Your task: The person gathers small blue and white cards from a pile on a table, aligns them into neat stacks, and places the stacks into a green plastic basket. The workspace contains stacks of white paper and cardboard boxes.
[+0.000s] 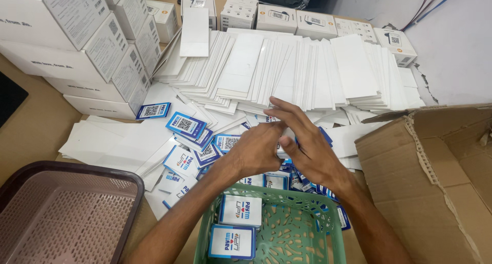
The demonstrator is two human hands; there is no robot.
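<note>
While both hands, left hand and right hand, pinch a small blue-and-white card at frame centre, flat white cardboard sleeves crowd behind and a green plastic basket sits below.

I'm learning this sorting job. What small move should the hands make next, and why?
Probably lower the small white piece, pinched between left hand and right hand, into the green basket just below, where two blue-bordered cards already lie.

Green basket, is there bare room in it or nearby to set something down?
Yes: the green basket is bare right of its two cards; the brown basket is bare too. Crowded: loose cards and white sleeves under both hands.
</note>
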